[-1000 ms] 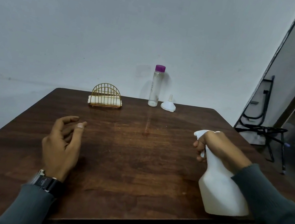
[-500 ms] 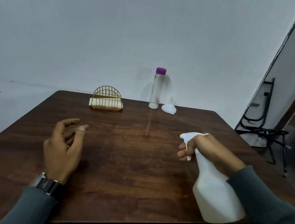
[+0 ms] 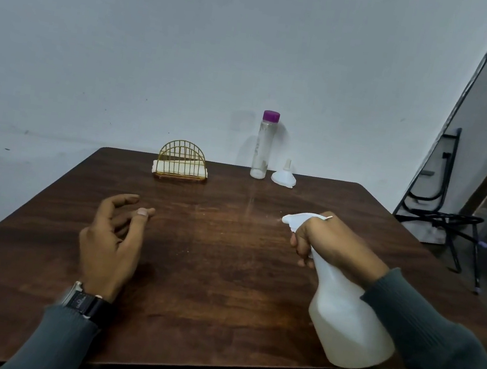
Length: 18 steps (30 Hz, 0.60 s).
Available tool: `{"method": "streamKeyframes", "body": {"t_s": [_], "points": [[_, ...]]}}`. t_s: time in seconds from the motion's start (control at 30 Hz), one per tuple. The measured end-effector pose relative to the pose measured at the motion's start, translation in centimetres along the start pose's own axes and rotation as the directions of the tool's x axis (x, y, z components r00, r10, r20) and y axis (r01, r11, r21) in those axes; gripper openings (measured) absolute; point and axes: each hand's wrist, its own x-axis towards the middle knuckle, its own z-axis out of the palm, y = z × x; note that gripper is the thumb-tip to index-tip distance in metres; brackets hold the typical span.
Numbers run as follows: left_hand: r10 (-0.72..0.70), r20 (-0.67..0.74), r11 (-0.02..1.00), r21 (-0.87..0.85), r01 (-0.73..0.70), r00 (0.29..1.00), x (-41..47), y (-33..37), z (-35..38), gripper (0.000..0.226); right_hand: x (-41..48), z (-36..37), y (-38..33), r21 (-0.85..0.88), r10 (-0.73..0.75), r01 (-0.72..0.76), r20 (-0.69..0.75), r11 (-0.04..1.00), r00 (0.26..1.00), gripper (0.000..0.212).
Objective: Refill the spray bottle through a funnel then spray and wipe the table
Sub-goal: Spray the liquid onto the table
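Nozzle of the white plastic spray bottle (image 3: 346, 311) points left across the dark wooden table (image 3: 209, 261) — right hand (image 3: 326, 243) clenched on its trigger, tilted over the near-right edge — while the left hand (image 3: 112, 241) hovers loosely open, empty.

A gold wire holder (image 3: 182, 161) stands at eleven o'clock on the tabletop. Black metal frames (image 3: 439, 208) lean at two o'clock, off beside the wall

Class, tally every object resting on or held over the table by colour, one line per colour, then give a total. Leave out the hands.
White: 2 - spray bottle, funnel
Gold: 1 - wire holder with folded cloth inside
Clear with purple cap: 1 - bottle
Total: 4
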Motion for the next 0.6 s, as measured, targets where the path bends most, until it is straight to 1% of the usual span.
{"method": "streamKeyframes", "body": {"t_s": [0.1,0.2,0.27,0.3,0.33,0.37,0.43,0.47,0.53,0.6], "points": [[0.012,-0.010,1.000,0.015,-0.012,1.000,0.0,-0.1,0.0,0.020,0.3,0.1,-0.1,0.004,0.031,-0.031,-0.014,1.000,0.999,0.024],[0.011,-0.010,1.000,0.008,-0.011,1.000,0.0,-0.1,0.0,0.020,0.4,-0.1,-0.3,0.076,0.042,-0.041,-0.010,0.996,0.999,0.018],[0.006,-0.011,1.000,-0.003,-0.006,1.000,0.0,-0.1,0.0,0.020,-0.3,-0.3,-0.4,0.159,0.033,-0.036,0.018,0.987,0.999,0.015],[0.003,-0.010,1.000,-0.003,-0.003,1.000,0.0,-0.1,0.0,0.020,-0.8,-0.5,-0.4,0.177,0.001,-0.005,0.024,0.984,1.000,0.019],[0.000,-0.007,1.000,-0.004,0.000,1.000,0.0,-0.1,0.1,0.021,-1.3,-0.5,-0.4,0.151,-0.057,0.055,0.006,0.987,0.998,0.023],[-0.003,-0.007,1.000,-0.007,0.003,1.000,0.0,-0.1,0.1,0.021,-2.0,-0.5,-0.4,0.115,-0.141,0.146,-0.048,0.983,0.989,0.027],[-0.004,-0.006,1.000,-0.009,0.004,1.000,0.0,-0.1,0.2,0.020,-3.4,-0.1,-0.5,0.122,-0.300,0.318,-0.148,0.940,0.942,0.035],[-0.003,-0.003,1.000,-0.009,0.003,1.000,0.0,-0.2,0.2,0.021,-3.9,0.2,-0.4,0.139,-0.351,0.378,-0.187,0.915,0.918,0.036],[-0.001,-0.003,1.000,-0.002,0.001,1.000,0.0,-0.4,0.1,0.021,-4.4,0.6,0.2,0.164,-0.409,0.457,-0.259,0.874,0.875,0.037],[0.000,-0.005,1.000,0.009,0.000,1.000,0.1,-0.6,0.0,0.021,-4.5,0.9,0.9,0.184,-0.431,0.498,-0.308,0.848,0.848,0.035]]}}
